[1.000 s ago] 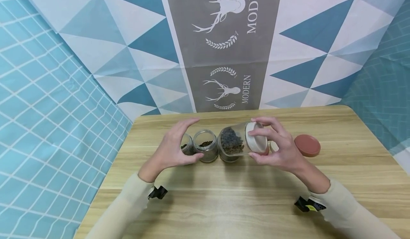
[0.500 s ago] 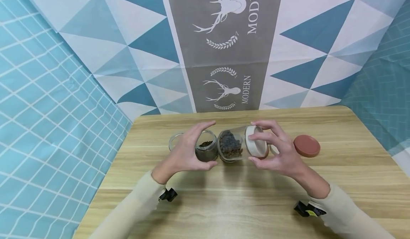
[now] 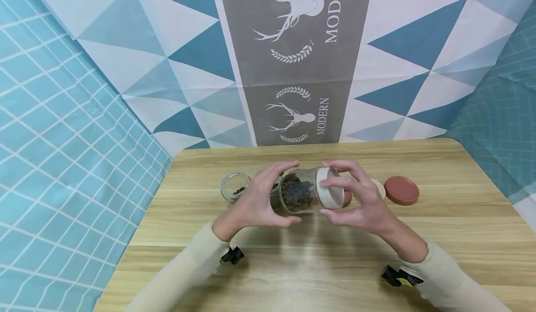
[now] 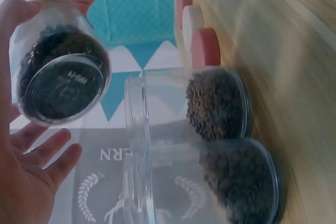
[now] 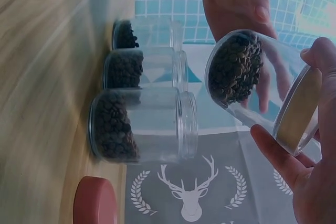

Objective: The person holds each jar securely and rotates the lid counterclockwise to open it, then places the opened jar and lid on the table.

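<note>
A clear glass jar with dark bean-like pieces in its base is held in the air, tilted almost onto its side, base to the left. My right hand grips it around its white lid. My left hand is spread in a C shape near the base; the left wrist view shows its fingers extended, apart from the glass, but whether its thumb touches I cannot tell. Below, three lidless jars stand in a row in the right wrist view: the near jar, the middle jar and the far jar.
On the wooden table, a red lid lies at the right beside a white lid. Another red lid is partly hidden behind my right hand. A patterned cloth hangs behind the table's back edge.
My left hand has moved right, from over the leftmost jars to the held jar's base. The held jar has shifted slightly left and toward me in my right hand, uncovering the white lid.
</note>
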A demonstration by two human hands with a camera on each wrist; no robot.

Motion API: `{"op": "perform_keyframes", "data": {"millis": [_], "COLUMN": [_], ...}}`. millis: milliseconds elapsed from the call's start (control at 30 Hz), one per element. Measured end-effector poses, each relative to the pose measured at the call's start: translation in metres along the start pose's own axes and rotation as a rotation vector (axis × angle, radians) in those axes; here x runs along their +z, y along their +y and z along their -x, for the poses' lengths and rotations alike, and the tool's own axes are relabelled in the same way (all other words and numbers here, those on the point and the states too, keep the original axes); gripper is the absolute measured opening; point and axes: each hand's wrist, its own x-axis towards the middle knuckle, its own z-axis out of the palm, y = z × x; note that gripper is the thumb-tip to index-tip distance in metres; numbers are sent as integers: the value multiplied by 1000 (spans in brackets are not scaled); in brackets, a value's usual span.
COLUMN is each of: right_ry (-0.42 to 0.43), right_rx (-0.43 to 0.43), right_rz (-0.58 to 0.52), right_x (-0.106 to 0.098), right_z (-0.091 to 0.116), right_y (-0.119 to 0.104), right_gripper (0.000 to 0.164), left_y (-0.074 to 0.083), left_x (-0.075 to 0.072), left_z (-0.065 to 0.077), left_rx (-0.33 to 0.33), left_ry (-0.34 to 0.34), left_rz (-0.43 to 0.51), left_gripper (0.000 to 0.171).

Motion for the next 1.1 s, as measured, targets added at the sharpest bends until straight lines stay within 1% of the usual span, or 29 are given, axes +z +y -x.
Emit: {"op": "perform_keyframes", "data": {"millis": [100, 200, 367, 500, 600, 700, 800, 900, 1033, 1100], "right_ry": [5, 7, 9, 11, 7, 2, -2, -6, -36, -53], "right_rx": [-5, -11, -17, -19, -20, -18, -8, 11, 56, 67], "right_rz": [-5, -17, -33, -34, -34, -38, -43, -47, -45, -61], "right_x": [2, 4, 6, 7, 7, 8, 8, 8, 7, 5], "right_z": [0, 1, 1, 0, 0, 0, 0, 0, 1, 0], "right_y": [-1, -1, -1, -2, -3, -4, -4, -5, -6, -7], "right_gripper": [48, 47, 46, 46, 46, 46, 46, 46, 49, 53], "left_y": [2, 2, 2, 1, -1, -2, -3, -3, -4, -4], "left_x": [5, 9, 16, 23, 28, 30, 30, 30, 30, 29], "left_z": [-3, -4, -6, -7, -8, -8, -7, -7, -7, -7], "left_rx": [0, 16, 60, 106, 125, 119, 105, 93, 92, 97], "left_ry": [-6, -2, 37, 85, 117, 132, 130, 126, 138, 147], "left_rz": [12, 29, 53, 85, 108, 128, 147, 164, 173, 175], "left_gripper": [118, 120, 120, 112, 102, 97, 95, 96, 95, 95]}}
